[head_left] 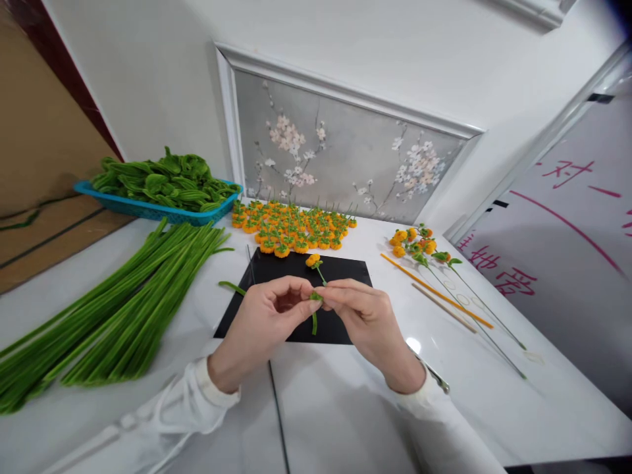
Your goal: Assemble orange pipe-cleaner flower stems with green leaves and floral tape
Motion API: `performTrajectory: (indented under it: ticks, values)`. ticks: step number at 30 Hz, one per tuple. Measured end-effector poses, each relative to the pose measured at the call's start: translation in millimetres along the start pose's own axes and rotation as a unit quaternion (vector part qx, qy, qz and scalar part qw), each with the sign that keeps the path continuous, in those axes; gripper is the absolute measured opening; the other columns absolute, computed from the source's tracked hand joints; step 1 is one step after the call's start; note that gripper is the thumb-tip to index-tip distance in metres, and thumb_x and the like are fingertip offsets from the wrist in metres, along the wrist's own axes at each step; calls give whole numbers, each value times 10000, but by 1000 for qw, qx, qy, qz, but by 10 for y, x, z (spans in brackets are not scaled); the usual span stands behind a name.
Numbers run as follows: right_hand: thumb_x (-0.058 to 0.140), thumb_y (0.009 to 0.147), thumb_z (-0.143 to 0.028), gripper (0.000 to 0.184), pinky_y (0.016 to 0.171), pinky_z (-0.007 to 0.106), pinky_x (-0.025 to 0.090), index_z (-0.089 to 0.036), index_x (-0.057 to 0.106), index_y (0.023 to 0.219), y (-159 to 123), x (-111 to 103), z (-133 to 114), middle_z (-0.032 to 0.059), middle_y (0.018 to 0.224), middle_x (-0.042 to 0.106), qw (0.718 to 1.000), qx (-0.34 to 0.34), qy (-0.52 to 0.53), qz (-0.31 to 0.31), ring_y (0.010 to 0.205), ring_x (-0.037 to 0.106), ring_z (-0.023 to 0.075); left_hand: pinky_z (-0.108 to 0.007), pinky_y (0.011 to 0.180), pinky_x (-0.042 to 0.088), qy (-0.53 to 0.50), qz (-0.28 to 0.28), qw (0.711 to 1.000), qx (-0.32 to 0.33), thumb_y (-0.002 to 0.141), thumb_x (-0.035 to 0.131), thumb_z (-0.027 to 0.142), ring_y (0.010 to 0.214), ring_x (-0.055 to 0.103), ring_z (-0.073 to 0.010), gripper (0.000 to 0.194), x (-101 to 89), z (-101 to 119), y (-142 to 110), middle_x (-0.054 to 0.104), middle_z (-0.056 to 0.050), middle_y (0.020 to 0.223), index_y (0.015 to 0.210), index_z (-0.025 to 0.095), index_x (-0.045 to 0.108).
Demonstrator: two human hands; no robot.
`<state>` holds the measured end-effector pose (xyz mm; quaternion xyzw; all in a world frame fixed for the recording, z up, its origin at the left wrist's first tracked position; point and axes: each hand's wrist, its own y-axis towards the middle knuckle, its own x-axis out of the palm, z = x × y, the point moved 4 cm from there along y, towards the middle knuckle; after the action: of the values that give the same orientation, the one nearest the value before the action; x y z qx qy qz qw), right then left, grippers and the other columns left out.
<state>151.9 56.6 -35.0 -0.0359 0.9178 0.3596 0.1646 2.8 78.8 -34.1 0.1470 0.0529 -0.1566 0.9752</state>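
Observation:
Above a black mat (237,313), my two hands meet fingertip to fingertip. My left hand (266,316) pinches a short green pipe cleaner (315,322), whose tail hangs down below the fingers. Between thumb and fingers, my right hand (368,319) grips the thin green stem of an orange pipe-cleaner flower (313,261). The flower head points up and away from me. Where the green pipe cleaner meets the stem, my fingers partly hide it. Another green pipe cleaner piece (231,286) lies at the mat's left edge.
Left lies a large bundle of green pipe cleaners (128,309); behind it, a blue basket (158,212) holds green leaves (168,181). Many orange flower heads (296,227) stand behind the mat. At right lie finished flower stems (415,243), an orange pipe cleaner (439,291) and a brown stick (444,308).

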Motion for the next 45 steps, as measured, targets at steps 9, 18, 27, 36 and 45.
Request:
performTrajectory:
  ticks: [9,18,27,36,45]
  values:
    - [552,859,-134,244,702,279,554,-263,721,977,-3,12,3,44,932,690,1000,11,-16,12,803,649,150,-200,615,442,-71,-5,996,-55,684,742,201,651,558,-93,108,-23,-27,-1,632,32,692,725,173,646]
    - [551,860,-125,226,691,272,547,-231,726,956,6,21,-9,60,924,691,1000,8,-7,8,791,654,146,-220,619,464,-86,-14,992,-86,671,754,212,650,605,-114,114,-30,-75,2,680,10,661,696,171,651]
    - [600,840,-246,171,621,253,514,-205,644,1001,-9,38,43,21,812,660,983,138,116,13,682,612,127,-228,644,489,143,102,981,81,734,648,153,700,625,-126,180,-71,67,-75,629,33,744,875,211,552]
    - [573,842,-168,123,688,267,480,-218,671,896,13,34,-21,28,865,629,997,76,29,2,778,585,142,-249,695,518,141,21,986,84,777,594,131,755,650,-138,222,7,110,-97,657,20,814,972,227,550]
    - [566,855,-194,199,700,284,508,-248,696,995,21,-14,-6,44,910,630,994,86,63,-1,806,602,151,-264,749,549,-204,-66,961,-176,738,712,233,733,684,-137,143,19,-56,-67,728,-36,785,859,160,692]
